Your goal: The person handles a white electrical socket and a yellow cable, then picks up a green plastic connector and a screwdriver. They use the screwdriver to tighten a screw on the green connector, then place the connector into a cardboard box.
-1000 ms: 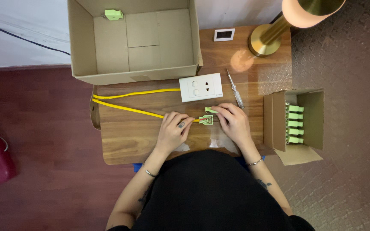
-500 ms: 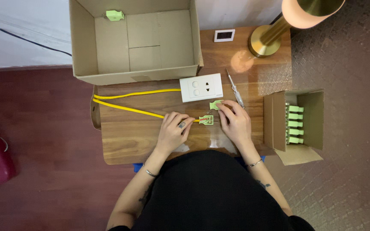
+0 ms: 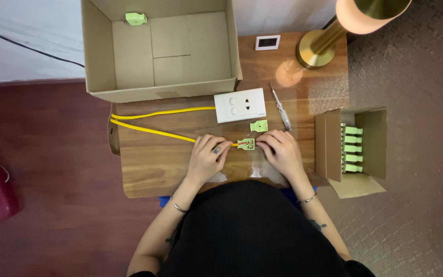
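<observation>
Wooden table point(image 3: 149, 169) — bearing cardboard box point(image 3: 160, 48), socket plate point(image 3: 239, 104), screwdriver point(image 3: 281, 107), lamp base point(image 3: 314, 51).

A smooth, varnished wooden table point(image 3: 155, 169) carries a glossy white plastic socket plate point(image 3: 239, 105), a matt green plastic plug part point(image 3: 246, 144) and a shiny yellow cable point(image 3: 149, 131). Plain matt cardboard forms the large box point(image 3: 160, 51); the lamp base point(image 3: 316, 48) is polished brass-coloured metal.

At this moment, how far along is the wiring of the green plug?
Done: one green plug lies in the large cardboard box. In hand: left hand holds the yellow cable at an open green plug body, steadied by the right hand; its green cover lies apart. Left: green plugs in the small box.
</observation>
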